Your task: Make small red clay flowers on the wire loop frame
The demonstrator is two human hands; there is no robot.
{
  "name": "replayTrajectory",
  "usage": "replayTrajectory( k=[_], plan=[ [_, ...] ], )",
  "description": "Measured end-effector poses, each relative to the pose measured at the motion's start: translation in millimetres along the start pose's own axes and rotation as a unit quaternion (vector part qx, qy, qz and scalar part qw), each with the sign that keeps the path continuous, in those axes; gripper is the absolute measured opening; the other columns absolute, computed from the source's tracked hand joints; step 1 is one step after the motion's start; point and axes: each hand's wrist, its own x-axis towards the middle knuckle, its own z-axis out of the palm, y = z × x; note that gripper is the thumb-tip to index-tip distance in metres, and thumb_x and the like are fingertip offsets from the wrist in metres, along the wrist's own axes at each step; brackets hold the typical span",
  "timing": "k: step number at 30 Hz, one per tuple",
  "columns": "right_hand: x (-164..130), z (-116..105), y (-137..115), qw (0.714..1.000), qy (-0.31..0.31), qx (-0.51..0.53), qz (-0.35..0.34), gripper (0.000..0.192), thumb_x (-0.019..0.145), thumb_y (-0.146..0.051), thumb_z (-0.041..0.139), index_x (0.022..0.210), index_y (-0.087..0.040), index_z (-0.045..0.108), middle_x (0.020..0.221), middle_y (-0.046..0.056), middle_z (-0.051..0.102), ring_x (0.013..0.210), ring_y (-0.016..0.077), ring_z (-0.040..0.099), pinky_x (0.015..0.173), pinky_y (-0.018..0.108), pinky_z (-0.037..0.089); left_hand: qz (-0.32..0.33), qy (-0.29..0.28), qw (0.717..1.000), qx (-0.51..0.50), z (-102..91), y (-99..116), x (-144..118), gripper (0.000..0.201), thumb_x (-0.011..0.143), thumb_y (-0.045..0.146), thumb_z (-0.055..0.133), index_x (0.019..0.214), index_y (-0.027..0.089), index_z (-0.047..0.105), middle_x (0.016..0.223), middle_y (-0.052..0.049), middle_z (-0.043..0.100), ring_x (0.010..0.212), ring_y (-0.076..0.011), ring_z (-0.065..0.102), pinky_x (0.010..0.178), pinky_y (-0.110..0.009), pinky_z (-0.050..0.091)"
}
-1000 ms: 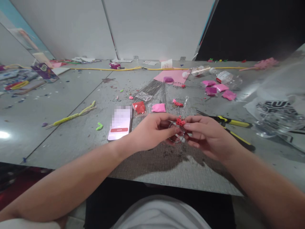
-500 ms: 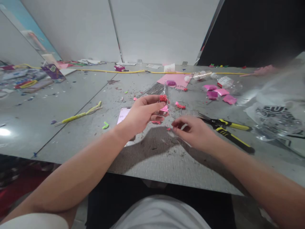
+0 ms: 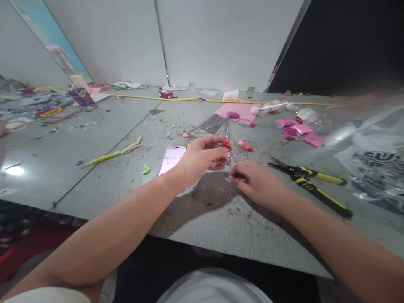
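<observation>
Near the middle of the bench (image 3: 94, 176), the left hand (image 3: 197, 162) pinched a wire ring with red beads (image 3: 225, 145) above the surface. The right hand (image 3: 255, 183) lay fingertips-down just beside it, its grip unclear.

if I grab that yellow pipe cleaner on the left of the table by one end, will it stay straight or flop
The yellow pipe cleaner already lies kinked and wavy, so it probably bends easily and would sag or hold a new bend if lifted by one end. It looks thin and fuzzy, so likely very light and not slippery. Pushed, it would probably slide or pivot rather than roll.
</observation>
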Motion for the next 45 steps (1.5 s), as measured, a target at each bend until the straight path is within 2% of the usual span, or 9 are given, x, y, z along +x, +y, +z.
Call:
replayTrajectory(
  k=[3,8,12,16,21,26,35,40,45],
  plan=[
    [-4.0,-12.5,-2.8,0.999,0.028,0.018,0.024,0.012,0.095,-0.021,0.06,0.092,-0.021,0.071,0.088,0.005,0.076,0.077,0.0211,0.069,0.072,0.035,0.053,-0.003,0.006,1.0,0.002,1.1,-1.5,0.1,0.029,0.082,0.021,0.081,0.108,0.017,0.07,0.102,-0.006,0.072,0.072,-0.0124,0.071,0.069,-0.03,0.06],
    [-11.6,-31.9,-6.8,0.98,0.148,0.125,0.048,0.012,0.095,-0.033,0.068,0.099,-0.025,0.077,0.101,0.005,0.077,0.09,0.0215,0.071,0.073,0.033,0.056,-0.046,-0.007,0.998,-0.034,6.7,-5.5,-1.9,0.031,0.08,0.021,0.083,0.107,0.016,0.068,0.096,-0.003,0.07,0.074,-0.0124,0.071,0.069,-0.028,0.059],
    [-15.5,-37.5,-11.7,0.968,0.199,0.154,0.024,0.013,0.095,-0.028,0.069,0.104,-0.025,0.077,0.103,0.005,0.076,0.088,0.019,0.07,0.069,0.03,0.056,-0.084,-0.019,0.993,-0.084,14.1,-8.5,-7.0,0.035,0.078,0.017,0.086,0.107,0.015,0.068,0.096,-0.003,0.07,0.077,-0.0107,0.07,0.071,-0.026,0.056],
    [-17.2,-38.4,-16.2,0.971,0.19,0.142,0.003,0.017,0.097,-0.023,0.065,0.108,-0.026,0.077,0.104,0.004,0.075,0.087,0.0174,0.07,0.068,0.03,0.056,-0.095,-0.046,0.987,-0.124,20.7,-10.3,-11.7,0.034,0.073,0.012,0.087,0.102,0.013,0.068,0.091,-0.003,0.07,0.077,-0.0115,0.07,0.074,-0.027,0.054],
    [-20.3,-37.4,-21.1,0.974,0.171,0.149,0.013,0.022,0.097,-0.023,0.065,0.115,-0.028,0.076,0.109,0.004,0.078,0.092,0.0206,0.073,0.081,0.037,0.061,-0.098,-0.077,0.982,-0.142,25.4,-9.7,-16.5,0.028,0.072,0.007,0.087,0.094,0.009,0.069,0.085,-0.001,0.066,0.073,-0.0083,0.065,0.071,-0.025,0.05],
    [-24.1,-35.7,-23.7,0.967,0.195,0.153,0.062,0.027,0.092,-0.032,0.073,0.118,-0.031,0.075,0.1,0.003,0.08,0.077,0.0215,0.075,0.071,0.038,0.063,-0.109,-0.078,0.977,-0.164,25.6,-13.2,-18.7,0.029,0.072,0.008,0.087,0.093,0.013,0.067,0.087,0.0,0.066,0.076,-0.0082,0.065,0.071,-0.024,0.048],
    [-26.2,-39.9,-23.4,0.978,0.197,0.04,-0.055,0.032,0.096,-0.016,0.061,0.124,-0.031,0.067,0.102,0.002,0.077,0.086,0.0208,0.073,0.077,0.038,0.06,-0.101,-0.097,0.977,-0.159,25.7,-14.2,-18.2,0.028,0.074,0.01,0.087,0.092,0.014,0.066,0.084,0.001,0.065,0.076,-0.0085,0.065,0.069,-0.024,0.044],
    [-29.1,-38.2,-25.2,0.967,0.254,0.009,-0.01,0.023,0.096,-0.029,0.069,0.119,-0.031,0.07,0.095,0.002,0.08,0.074,0.0198,0.074,0.072,0.037,0.06,-0.093,-0.076,0.983,-0.141,26.8,-12.0,-19.1,0.034,0.071,0.015,0.091,0.087,0.015,0.06,0.081,0.003,0.062,0.072,-0.0078,0.062,0.066,-0.025,0.041],
    [-29.2,-34.4,-28.7,0.958,0.276,0.065,0.038,0.023,0.091,-0.033,0.075,0.114,-0.033,0.072,0.09,0.001,0.079,0.067,0.0193,0.072,0.064,0.036,0.061,-0.08,-0.064,0.986,-0.131,28.4,-10.8,-20.4,0.036,0.071,0.017,0.091,0.086,0.015,0.059,0.079,0.004,0.06,0.068,-0.0065,0.059,0.064,-0.025,0.042]
  ],
)
